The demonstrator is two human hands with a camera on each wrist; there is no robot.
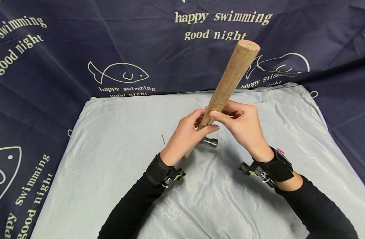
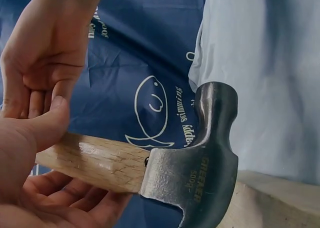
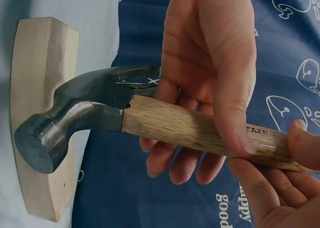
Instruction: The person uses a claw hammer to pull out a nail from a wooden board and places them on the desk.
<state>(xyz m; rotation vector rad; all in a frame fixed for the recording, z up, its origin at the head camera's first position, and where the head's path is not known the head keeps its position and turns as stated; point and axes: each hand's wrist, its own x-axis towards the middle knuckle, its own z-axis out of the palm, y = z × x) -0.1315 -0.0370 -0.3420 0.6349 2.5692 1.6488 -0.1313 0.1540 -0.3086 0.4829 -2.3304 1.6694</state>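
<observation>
A claw hammer (image 1: 230, 76) with a wooden handle is held head down, its handle slanting up to the right. My left hand (image 1: 188, 129) holds the handle low, near the head, thumb across the wood. Higher up, my right hand (image 1: 243, 124) pinches the handle between thumb and fingers. The dark steel hammer head (image 2: 192, 175) shows in the left wrist view. In the right wrist view its round striking face (image 3: 37, 145) overlaps a pale wooden block (image 3: 30, 188). From the head view, my left hand hides most of that block.
A thin nail (image 1: 163, 140) sticks up just left of my left hand. The table has a shiny pale cloth (image 1: 110, 159) over it. Dark blue curtains (image 1: 167, 66) printed with fish and lettering hang behind the table and along both sides.
</observation>
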